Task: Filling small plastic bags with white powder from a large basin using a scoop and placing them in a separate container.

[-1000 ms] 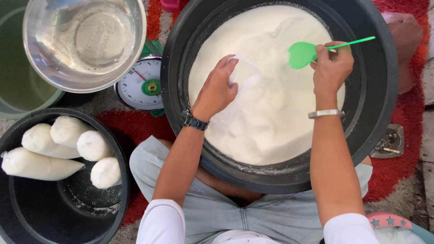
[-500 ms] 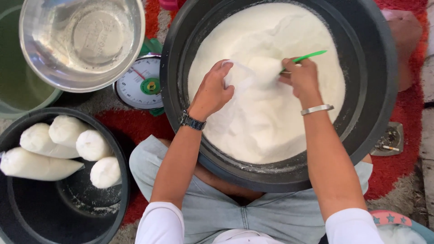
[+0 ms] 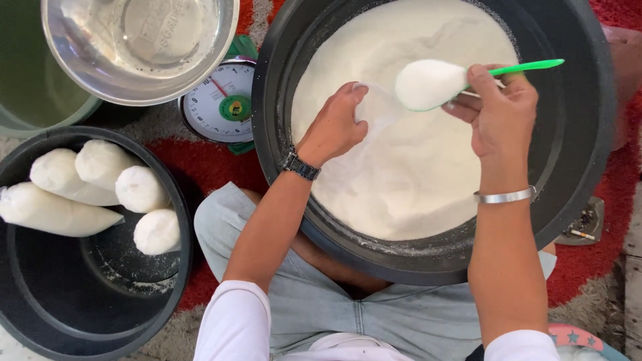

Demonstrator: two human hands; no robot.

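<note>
White short sleeves (image 3: 235,321), pale blue jeans (image 3: 348,314), dark wristwatch (image 3: 300,166) left, silver bangle (image 3: 505,196) right.

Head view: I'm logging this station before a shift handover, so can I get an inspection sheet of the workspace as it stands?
Surface: red rug over a paler floor.
Job's things: big black tub full of white powder; green scoop heaped with powder; thin clear bag.
Clutter: steel bowl on a dial scale; smaller black tub holding four filled white bags; green container; small tray at the right.
Grippers: left hand holds the bag open; right hand holds the scoop at its mouth.
Cables: nothing seen.
Surroundings: the person's lap, in pale trousers.
</note>
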